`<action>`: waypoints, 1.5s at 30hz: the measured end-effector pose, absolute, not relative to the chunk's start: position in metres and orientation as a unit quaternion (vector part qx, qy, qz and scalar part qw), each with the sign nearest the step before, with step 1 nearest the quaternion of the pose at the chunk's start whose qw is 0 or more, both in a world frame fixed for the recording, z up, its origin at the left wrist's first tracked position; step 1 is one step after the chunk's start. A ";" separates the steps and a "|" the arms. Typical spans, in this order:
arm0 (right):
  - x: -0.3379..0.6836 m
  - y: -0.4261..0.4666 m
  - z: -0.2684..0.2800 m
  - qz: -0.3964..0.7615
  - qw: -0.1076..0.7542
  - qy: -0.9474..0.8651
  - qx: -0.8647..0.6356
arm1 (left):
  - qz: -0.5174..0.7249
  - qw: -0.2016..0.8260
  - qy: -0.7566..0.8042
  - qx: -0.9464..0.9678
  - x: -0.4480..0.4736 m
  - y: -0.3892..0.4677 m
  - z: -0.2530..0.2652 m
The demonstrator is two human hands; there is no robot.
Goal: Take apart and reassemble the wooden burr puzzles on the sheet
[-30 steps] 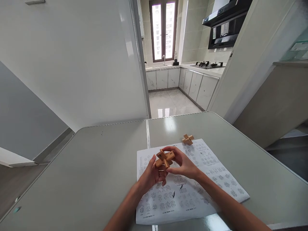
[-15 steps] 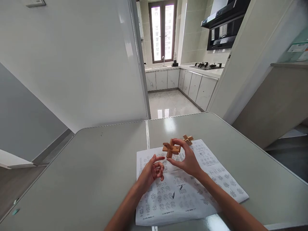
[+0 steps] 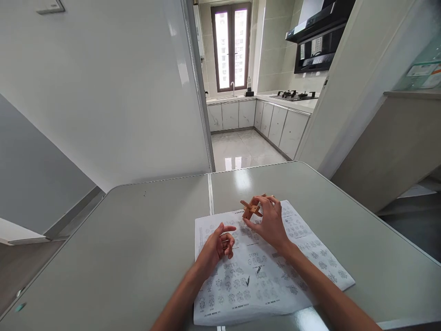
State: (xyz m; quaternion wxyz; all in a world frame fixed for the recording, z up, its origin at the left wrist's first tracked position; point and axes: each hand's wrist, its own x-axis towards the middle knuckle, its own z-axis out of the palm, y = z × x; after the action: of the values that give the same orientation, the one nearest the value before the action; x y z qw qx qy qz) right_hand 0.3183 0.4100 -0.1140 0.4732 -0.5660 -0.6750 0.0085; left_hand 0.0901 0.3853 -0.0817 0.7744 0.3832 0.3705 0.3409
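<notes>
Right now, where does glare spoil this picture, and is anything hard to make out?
Head view: the window panes are nearly washed out to white; head view: bright glare sits on the table near its far edge and beside the near edge of the printed sheet; head view: most of the sheet's fine print is too small to read.

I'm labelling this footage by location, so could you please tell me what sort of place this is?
Probably a home with a kitchen, judging by the stove, the range hood and the white cabinets.
</notes>
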 end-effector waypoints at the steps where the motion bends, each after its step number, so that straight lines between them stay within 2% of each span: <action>1: 0.318 0.411 -0.115 0.002 0.469 -0.674 -0.571 | 0.342 0.774 0.369 0.383 0.090 0.385 -0.081; 38: 0.321 0.415 -0.125 -0.069 0.408 -0.651 -0.636 | 0.345 0.769 0.380 0.381 0.090 0.382 -0.074; 45: 0.312 0.409 -0.114 -0.037 0.459 -0.679 -0.572 | 0.345 0.769 0.384 0.377 0.091 0.382 -0.073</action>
State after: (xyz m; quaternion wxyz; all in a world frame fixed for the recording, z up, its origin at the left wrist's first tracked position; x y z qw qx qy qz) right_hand 0.3124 0.4094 -0.1139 0.4589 -0.5724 -0.6785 -0.0369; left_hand 0.0911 0.3824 -0.0731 0.7688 0.3774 0.3838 0.3451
